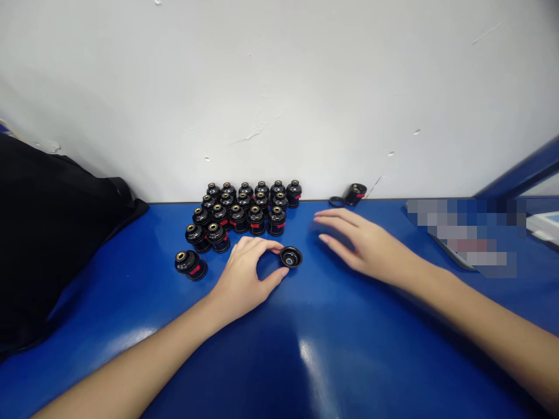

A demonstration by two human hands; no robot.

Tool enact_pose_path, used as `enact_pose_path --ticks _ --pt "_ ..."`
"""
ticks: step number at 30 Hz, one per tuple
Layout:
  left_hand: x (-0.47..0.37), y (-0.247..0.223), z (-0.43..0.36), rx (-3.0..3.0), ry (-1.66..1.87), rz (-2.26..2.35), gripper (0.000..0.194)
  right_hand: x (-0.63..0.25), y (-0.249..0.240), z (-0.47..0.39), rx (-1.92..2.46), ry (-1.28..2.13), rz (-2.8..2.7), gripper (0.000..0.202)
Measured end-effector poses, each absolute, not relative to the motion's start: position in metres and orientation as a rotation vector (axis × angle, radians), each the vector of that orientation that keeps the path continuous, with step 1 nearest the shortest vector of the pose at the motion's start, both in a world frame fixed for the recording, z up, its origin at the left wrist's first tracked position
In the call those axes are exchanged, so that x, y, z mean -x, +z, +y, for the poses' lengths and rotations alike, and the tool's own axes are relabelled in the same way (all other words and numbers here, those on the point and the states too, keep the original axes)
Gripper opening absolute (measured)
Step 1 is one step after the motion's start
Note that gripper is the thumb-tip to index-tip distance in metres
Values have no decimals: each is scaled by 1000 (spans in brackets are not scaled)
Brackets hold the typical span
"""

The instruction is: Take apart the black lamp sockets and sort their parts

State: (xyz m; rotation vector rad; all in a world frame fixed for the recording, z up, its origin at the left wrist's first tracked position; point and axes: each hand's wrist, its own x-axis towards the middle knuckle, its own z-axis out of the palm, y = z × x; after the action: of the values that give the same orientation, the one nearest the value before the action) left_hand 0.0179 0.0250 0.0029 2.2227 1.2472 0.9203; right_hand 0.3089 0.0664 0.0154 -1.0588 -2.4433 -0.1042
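Observation:
Between thumb and fingertips, my left hand (247, 267) holds a small black cap (291, 257) with its hollow side facing up. My right hand (360, 241) hovers over the table to the right, its thumb and fingers apart and slightly blurred, with nothing in them. Left of my left hand, one black canister with a brass-coloured top hole and a red mark (192, 265) leans on the table. Behind it stand several like black canisters (255, 221) in close rows. Beyond my right hand lie a black ring (336, 202) and an uncapped black canister (356, 194).
A blue glossy tabletop (271, 361) meets a white wall (279, 87) at the back. Black cloth (48, 233) covers the left side. At the right lie a blurred-out flat object (471, 238) and a white item (545, 224) near a blue frame (519, 169).

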Motion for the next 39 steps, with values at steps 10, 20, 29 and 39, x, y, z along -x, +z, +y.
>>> enact_pose_path --ticks 10,20,29,39 --pt "-16 2 27 -2253 950 1263 27 -284 12 46 889 -103 -2517 27" --pt "-16 4 25 -2217 941 1281 21 -328 15 113 1303 -295 -2365 35" --pt "-16 3 24 -2203 965 1318 24 -320 6 126 1376 -378 -2253 32" --pt "-16 1 25 -2219 1003 1318 25 -277 24 144 937 -195 -2315 45"
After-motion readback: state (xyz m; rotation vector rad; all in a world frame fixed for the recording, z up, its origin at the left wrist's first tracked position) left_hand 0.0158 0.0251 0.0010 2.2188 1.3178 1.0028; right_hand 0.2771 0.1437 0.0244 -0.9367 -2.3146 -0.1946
